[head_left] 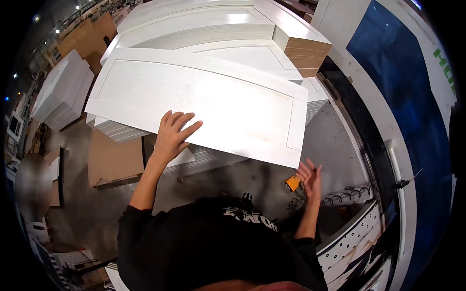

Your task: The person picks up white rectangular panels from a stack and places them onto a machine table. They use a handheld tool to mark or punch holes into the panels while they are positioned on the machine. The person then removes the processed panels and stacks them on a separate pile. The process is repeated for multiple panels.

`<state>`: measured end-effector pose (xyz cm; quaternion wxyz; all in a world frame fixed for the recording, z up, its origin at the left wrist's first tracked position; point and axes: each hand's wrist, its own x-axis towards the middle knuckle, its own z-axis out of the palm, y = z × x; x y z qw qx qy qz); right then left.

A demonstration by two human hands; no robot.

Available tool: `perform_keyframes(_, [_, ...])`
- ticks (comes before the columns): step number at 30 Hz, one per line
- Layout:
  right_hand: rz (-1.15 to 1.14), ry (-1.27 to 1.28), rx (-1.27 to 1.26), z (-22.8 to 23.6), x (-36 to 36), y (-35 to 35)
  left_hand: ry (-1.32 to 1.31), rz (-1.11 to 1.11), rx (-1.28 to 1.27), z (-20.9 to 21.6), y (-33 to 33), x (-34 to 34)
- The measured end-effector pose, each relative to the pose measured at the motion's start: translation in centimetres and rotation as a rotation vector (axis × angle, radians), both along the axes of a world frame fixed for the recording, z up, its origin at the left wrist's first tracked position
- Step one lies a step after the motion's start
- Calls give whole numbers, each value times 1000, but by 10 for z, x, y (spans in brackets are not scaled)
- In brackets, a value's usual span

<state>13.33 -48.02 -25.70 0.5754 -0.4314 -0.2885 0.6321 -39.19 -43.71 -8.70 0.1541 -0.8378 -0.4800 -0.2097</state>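
A long white cabinet door panel with a recessed border lies slantwise over stacked white panels, its near edge jutting out toward me. My left hand is at that near edge, left of its middle. Its fingers lie over the top face and the thumb is at the edge; the thumb's underside is hidden. Just off the panel's near right corner is my right hand, palm up with fingers apart, holding nothing. I cannot make out whether its fingertips touch the corner.
More white panels are piled behind, with brown edges at right. Another white stack stands left. A brown board lies low at left. By my right hand are a yellow device and a coiled hose; a blue-and-white machine borders the right.
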Motion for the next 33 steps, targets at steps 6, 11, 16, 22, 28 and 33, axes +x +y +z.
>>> perform_keyframes(6, [153, -72, 19, 54, -34, 64, -69, -5, -15, -14, -5, 3])
perform_keyframes(11, [-5, -367, -25, 84, -65, 61, -347, 168, 199, -29, -46, -12])
perform_keyframes(16, [-128, -383, -116, 90, -69, 49, -1642, 330, -72, -100, -85, -56])
perform_keyframes(22, [-118, -229, -333, 55, -43, 29, -2311, -231, -510, -127, -66, -44])
perform_keyframes(28, [-726, -357, -279, -9, -64, -37, -1986, -62, -857, -170, -79, -54])
perform_keyframes(33, [-776, -252, -128, -34, -37, -151, -1854, -176, -1120, -131, -67, 2])
